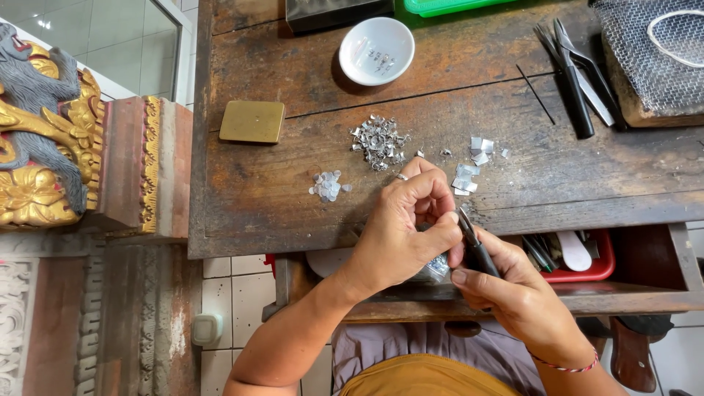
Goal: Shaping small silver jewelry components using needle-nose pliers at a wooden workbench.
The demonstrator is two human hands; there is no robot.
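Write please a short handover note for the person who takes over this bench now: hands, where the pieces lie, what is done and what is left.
Left hand: pinches something tiny, too small to identify.
Right hand: grips dark-handled pliers, tips at the left fingertips.
On the wooden bench: a heap of bent silver bits, a small pile of round discs, flat square cut pieces.
White bowl: holds a few small pieces.
Done or left: cannot tell.

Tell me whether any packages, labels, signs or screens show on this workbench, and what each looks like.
None: no package, label, sign or screen shows.
White bowl: round, at the bench's far edge.
Brass block: flat square, far left on the bench.
Red tray: plastic, in the open drawer on the right.
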